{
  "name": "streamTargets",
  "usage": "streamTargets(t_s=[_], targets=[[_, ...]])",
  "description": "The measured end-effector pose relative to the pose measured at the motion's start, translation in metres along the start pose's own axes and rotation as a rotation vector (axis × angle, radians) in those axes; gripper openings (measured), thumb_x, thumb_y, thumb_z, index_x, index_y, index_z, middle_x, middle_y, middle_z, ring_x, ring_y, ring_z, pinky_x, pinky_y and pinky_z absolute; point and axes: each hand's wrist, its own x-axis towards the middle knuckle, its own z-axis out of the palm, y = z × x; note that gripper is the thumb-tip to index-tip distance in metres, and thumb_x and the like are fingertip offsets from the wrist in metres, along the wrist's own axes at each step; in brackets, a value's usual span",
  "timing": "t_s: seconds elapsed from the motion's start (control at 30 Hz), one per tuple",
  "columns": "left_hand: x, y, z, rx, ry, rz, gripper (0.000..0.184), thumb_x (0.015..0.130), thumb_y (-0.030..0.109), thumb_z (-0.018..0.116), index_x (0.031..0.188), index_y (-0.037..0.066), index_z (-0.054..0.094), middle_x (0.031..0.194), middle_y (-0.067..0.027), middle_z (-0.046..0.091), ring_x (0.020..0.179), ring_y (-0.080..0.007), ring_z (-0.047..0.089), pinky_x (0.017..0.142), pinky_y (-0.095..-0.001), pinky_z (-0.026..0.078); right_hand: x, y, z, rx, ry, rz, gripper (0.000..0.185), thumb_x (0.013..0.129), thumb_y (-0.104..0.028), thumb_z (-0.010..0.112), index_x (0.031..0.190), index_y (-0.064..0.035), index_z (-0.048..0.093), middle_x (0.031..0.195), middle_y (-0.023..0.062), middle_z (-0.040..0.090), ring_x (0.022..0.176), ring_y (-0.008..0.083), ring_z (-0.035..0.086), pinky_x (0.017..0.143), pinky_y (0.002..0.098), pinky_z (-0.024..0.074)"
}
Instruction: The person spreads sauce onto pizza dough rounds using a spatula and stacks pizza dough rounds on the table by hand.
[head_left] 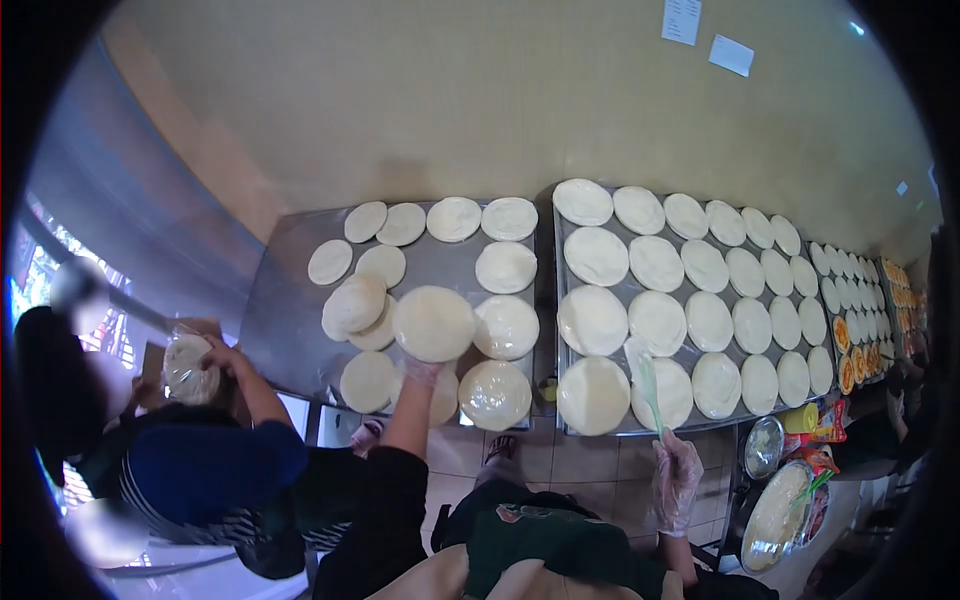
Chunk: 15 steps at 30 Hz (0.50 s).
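My left hand [422,373], in a clear glove, holds a pale round flatbread [434,324] from below, raised over the left metal table [285,290]. Some discs beneath it are partly hidden. At the right, my right hand [678,470], also gloved, is closed around the pale green handle of a spatula [648,388]. The spatula's white-smeared blade is over the front row of the right tray, beside a coated round [664,394]. Glossy white rounds [495,395] line the right side of the left table; plainer, overlapping discs [354,303] lie left of them.
A co-worker in a dark blue cap [215,465] holds a bagged stack of rounds [190,368] at the left. Rows of white rounds cover the right tray [548,290]. A large bowl of white mixture [775,515], a smaller bowl [764,446] and a yellow container [801,418] stand lower right.
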Motion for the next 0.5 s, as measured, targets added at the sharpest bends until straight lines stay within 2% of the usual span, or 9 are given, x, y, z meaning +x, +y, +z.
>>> streamTargets(t_s=[0.07,0.13,0.17,0.23,0.33,0.5], targets=[[0.044,0.039,-0.009,0.055,0.152,-0.004,0.065,0.102,0.057,0.038,0.152,0.015,0.040,0.154,-0.0126,0.046,0.140,-0.0358,0.046,0.113,-0.0615,0.040,0.008,-0.014,0.012,0.031,0.001,0.103,0.037,0.089,0.010,0.065,0.122,-0.0060,0.067,0.089,0.0092,0.063,0.079,0.0211,0.059,0.073,0.0340,0.0495],[0.087,0.070,-0.019,0.120,0.297,-0.023,0.067,0.101,0.060,0.037,0.152,0.016,0.041,0.154,-0.0126,0.046,0.140,-0.0369,0.046,0.113,-0.0638,0.039,0.016,-0.024,0.025,0.031,0.020,0.118,0.037,0.088,0.010,0.065,0.121,-0.0061,0.067,0.090,0.0086,0.063,0.080,0.0200,0.059,0.074,0.0336,0.0494],[0.103,0.082,-0.023,0.117,0.303,-0.045,0.067,0.101,0.060,0.037,0.152,0.016,0.041,0.154,-0.0126,0.046,0.140,-0.0369,0.046,0.113,-0.0638,0.039,0.018,-0.029,0.031,0.044,0.032,0.124,0.037,0.088,0.011,0.065,0.121,-0.0063,0.068,0.091,0.0080,0.064,0.082,0.0189,0.059,0.075,0.0331,0.0492],[0.128,0.098,-0.025,0.301,0.370,-0.093,0.076,0.098,0.067,0.036,0.154,0.015,0.038,0.156,-0.0127,0.044,0.141,-0.0380,0.043,0.114,-0.0643,0.035,0.021,-0.039,0.041,0.018,0.047,0.157,0.037,0.088,0.011,0.066,0.120,-0.0062,0.068,0.092,0.0079,0.065,0.082,0.0188,0.059,0.076,0.0327,0.0491],[0.149,0.106,-0.031,0.160,0.379,-0.196,0.084,0.096,0.071,0.037,0.155,0.012,0.036,0.157,-0.0146,0.041,0.140,-0.0394,0.044,0.114,-0.0646,0.035,0.029,-0.053,0.052,-0.032,0.022,0.197,0.036,0.088,0.012,0.066,0.119,-0.0061,0.069,0.096,0.0083,0.067,0.083,0.0188,0.059,0.079,0.0321,0.0492],[0.169,0.116,-0.053,0.229,0.392,-0.293,0.094,0.092,0.077,0.039,0.156,0.009,0.032,0.157,-0.0178,0.040,0.140,-0.0409,0.043,0.114,-0.0659,0.032,0.039,-0.061,0.066,-0.100,-0.040,0.227,0.036,0.088,0.011,0.067,0.119,-0.0069,0.069,0.101,0.0093,0.069,0.087,0.0199,0.062,0.080,0.0325,0.0501]])
